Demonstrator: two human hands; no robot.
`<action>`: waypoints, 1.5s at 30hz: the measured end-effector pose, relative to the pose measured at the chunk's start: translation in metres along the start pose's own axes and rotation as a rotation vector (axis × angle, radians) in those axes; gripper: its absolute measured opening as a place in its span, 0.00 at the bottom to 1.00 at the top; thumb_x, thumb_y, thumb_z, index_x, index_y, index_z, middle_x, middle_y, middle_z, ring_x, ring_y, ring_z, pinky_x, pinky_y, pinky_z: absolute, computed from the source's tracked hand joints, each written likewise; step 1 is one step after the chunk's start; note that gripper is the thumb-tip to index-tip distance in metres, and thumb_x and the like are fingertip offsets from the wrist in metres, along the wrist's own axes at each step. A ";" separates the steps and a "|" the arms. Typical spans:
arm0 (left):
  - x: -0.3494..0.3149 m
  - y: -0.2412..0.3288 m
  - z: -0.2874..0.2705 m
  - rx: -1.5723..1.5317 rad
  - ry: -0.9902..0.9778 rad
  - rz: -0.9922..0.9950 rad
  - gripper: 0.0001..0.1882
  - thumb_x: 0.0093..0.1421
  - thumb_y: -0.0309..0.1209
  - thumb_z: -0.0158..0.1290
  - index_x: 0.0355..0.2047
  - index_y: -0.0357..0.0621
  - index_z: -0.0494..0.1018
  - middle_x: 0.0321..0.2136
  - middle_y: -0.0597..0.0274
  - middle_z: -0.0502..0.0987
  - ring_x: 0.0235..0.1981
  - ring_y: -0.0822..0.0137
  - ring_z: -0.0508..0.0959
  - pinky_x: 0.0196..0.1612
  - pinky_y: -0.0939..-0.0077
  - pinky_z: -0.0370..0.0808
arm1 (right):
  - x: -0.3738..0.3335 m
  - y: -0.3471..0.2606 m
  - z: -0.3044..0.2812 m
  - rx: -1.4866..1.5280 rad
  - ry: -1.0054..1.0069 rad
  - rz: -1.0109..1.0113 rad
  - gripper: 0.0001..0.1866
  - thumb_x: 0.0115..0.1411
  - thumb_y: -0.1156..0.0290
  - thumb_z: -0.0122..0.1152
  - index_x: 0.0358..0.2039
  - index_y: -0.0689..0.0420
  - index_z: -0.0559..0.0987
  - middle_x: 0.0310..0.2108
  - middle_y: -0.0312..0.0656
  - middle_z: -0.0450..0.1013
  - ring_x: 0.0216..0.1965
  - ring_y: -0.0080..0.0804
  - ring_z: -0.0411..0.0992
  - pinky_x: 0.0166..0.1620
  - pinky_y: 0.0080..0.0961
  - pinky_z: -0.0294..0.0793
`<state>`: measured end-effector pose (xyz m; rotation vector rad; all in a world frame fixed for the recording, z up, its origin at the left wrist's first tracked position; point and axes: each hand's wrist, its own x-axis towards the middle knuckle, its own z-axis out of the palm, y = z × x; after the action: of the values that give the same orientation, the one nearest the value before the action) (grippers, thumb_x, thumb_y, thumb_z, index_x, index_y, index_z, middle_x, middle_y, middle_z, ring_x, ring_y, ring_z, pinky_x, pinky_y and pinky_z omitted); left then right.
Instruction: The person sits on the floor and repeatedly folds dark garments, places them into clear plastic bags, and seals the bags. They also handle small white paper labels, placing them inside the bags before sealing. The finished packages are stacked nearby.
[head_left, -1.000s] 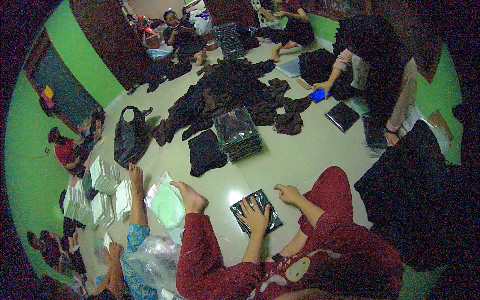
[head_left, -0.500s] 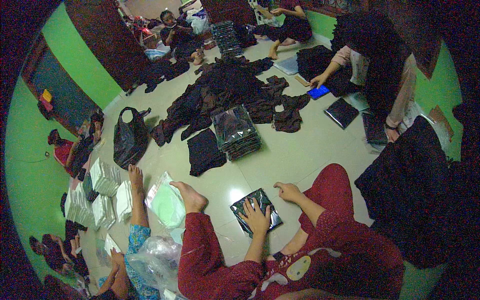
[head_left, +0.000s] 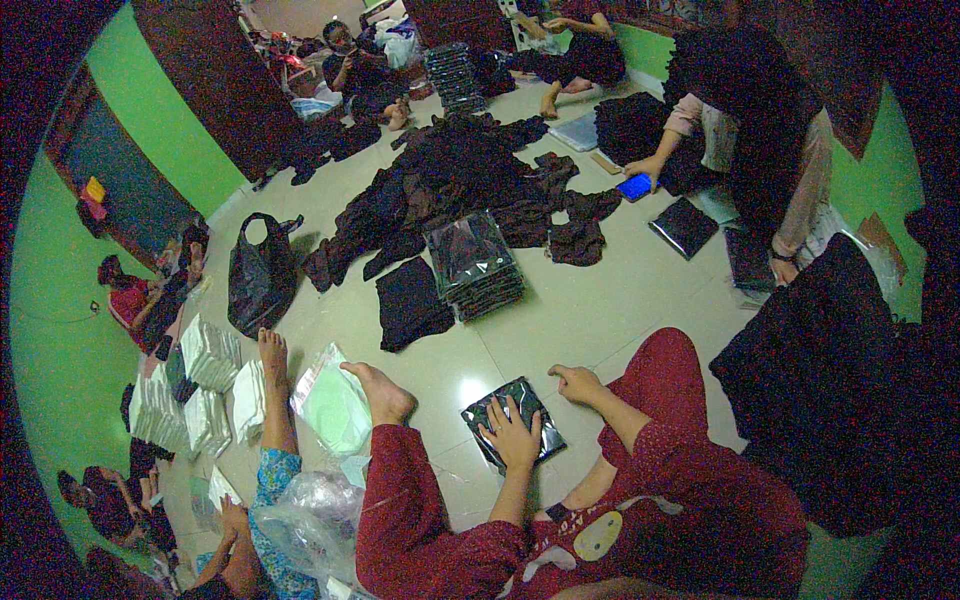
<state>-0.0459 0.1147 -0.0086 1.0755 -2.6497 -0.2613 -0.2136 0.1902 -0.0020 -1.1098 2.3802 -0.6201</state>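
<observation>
A flat packet of folded black cloth in shiny clear plastic (head_left: 503, 461) lies on the tiles in front of me. My left hand (head_left: 513, 432) rests flat on top of it, fingers spread. To the packet's right, just apart from it, my right hand (head_left: 578, 384) is low over the floor beside my knee. Its index finger points left and the other fingers are partly curled, with nothing visible in them. Farther ahead stands a stack of similar wrapped black packets (head_left: 470, 250), next to a folded black garment (head_left: 412, 305).
Loose dark garments (head_left: 440, 180) are heaped beyond the stack. A black plastic bag (head_left: 262, 285) and white folded piles (head_left: 208, 355) stand left. At right, a co-worker holds a phone (head_left: 636, 187) near a black packet (head_left: 684, 227); black cloth (head_left: 820, 390) lies closer. Other people sit around.
The co-worker's hand at right has shifted onto the phone's edge and the phone has tilted slightly. My two hands and the packet have hardly moved.
</observation>
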 end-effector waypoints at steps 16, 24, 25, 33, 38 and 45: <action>0.001 0.000 -0.002 -0.012 0.003 -0.002 0.34 0.52 0.51 0.45 0.54 0.43 0.57 0.57 0.48 0.51 0.59 0.53 0.50 0.55 0.43 0.41 | 0.002 0.003 0.002 0.021 -0.002 -0.016 0.19 0.49 0.73 0.46 0.44 0.48 0.69 0.30 0.50 0.72 0.32 0.47 0.71 0.37 0.41 0.69; 0.001 0.001 -0.003 -0.014 -0.007 -0.006 0.34 0.51 0.51 0.46 0.54 0.43 0.57 0.57 0.48 0.52 0.59 0.52 0.50 0.56 0.43 0.41 | 0.001 0.002 0.001 0.032 -0.006 -0.003 0.18 0.49 0.73 0.47 0.43 0.49 0.70 0.31 0.50 0.72 0.33 0.47 0.71 0.38 0.41 0.69; 0.001 0.001 -0.004 -0.029 0.001 -0.001 0.34 0.51 0.51 0.46 0.54 0.43 0.57 0.57 0.47 0.51 0.59 0.52 0.49 0.56 0.44 0.41 | 0.001 0.002 0.001 0.038 -0.003 -0.008 0.18 0.49 0.73 0.47 0.43 0.49 0.70 0.31 0.50 0.72 0.33 0.47 0.71 0.38 0.41 0.69; 0.002 0.002 -0.006 -0.039 -0.038 -0.003 0.34 0.52 0.50 0.44 0.55 0.43 0.55 0.57 0.47 0.49 0.59 0.51 0.48 0.56 0.46 0.40 | 0.001 0.002 0.001 0.030 0.005 -0.007 0.18 0.49 0.73 0.46 0.44 0.49 0.70 0.31 0.50 0.72 0.33 0.47 0.71 0.37 0.40 0.69; 0.002 0.003 -0.009 -0.045 -0.053 -0.009 0.35 0.53 0.50 0.43 0.56 0.43 0.53 0.58 0.46 0.48 0.59 0.51 0.47 0.57 0.47 0.40 | 0.001 0.003 0.003 0.036 -0.008 0.018 0.18 0.50 0.72 0.46 0.44 0.47 0.70 0.31 0.49 0.73 0.33 0.46 0.71 0.37 0.40 0.70; 0.001 0.004 -0.011 -0.061 -0.083 -0.022 0.35 0.54 0.49 0.42 0.57 0.43 0.51 0.58 0.45 0.46 0.60 0.50 0.46 0.57 0.49 0.39 | 0.003 0.005 0.005 0.019 -0.006 0.012 0.19 0.49 0.71 0.47 0.44 0.47 0.69 0.30 0.48 0.73 0.31 0.45 0.72 0.35 0.39 0.70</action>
<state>-0.0459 0.1159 0.0031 1.0978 -2.6845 -0.3964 -0.2161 0.1899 -0.0094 -1.0869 2.3694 -0.6326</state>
